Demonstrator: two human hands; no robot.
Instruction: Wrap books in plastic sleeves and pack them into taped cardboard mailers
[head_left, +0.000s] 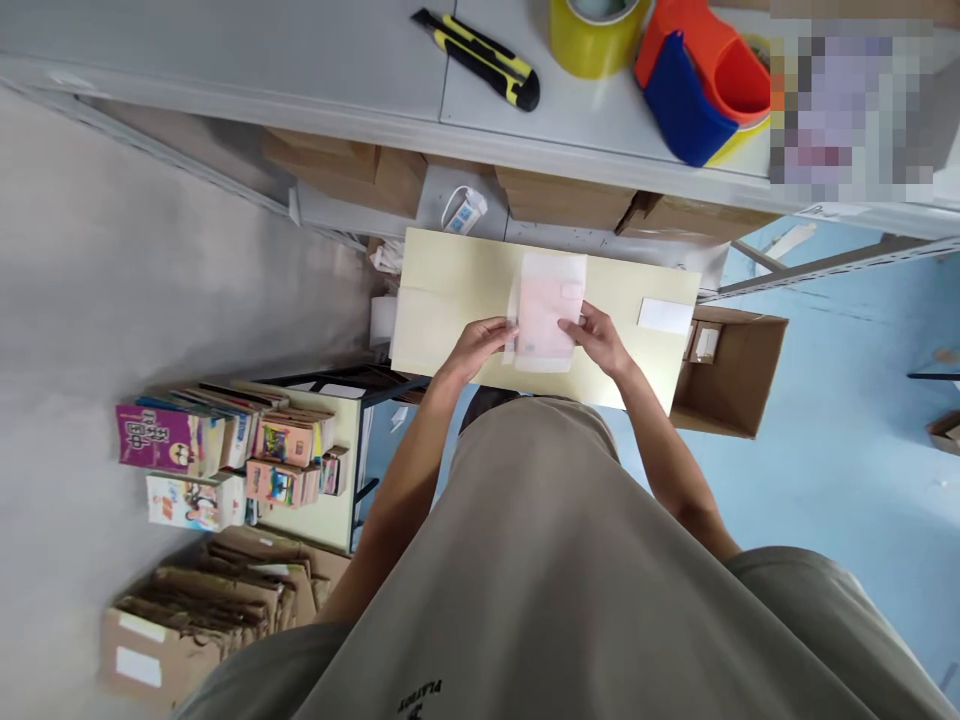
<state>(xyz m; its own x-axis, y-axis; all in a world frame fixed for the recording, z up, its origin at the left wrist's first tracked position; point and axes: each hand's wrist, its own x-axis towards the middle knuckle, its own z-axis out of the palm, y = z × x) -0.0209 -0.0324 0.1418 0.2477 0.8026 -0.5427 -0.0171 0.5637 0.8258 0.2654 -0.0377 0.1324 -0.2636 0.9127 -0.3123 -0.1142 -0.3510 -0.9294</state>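
A flat pale pink packet (pixel 547 315), which looks like a thin book in a translucent sleeve, is held over the cream-coloured tabletop (pixel 450 290). My left hand (pixel 481 345) pinches its left edge, where the clear film sticks out. On the opposite side, my right hand (pixel 596 335) grips the right edge with the thumb lying on top. A small pale label shows near the packet's upper right corner. To the right of my right hand, a white card (pixel 665 315) lies on the tabletop.
The grey shelf (pixel 300 60) above carries a box cutter (pixel 484 62), yellow tape (pixel 596 35) and a red-blue tape dispenser (pixel 694 85). Under it are cardboard boxes (pixel 566 195) and a power strip (pixel 465 212). An open carton (pixel 739 375) stands right; stacked books (pixel 157 435) stand left.
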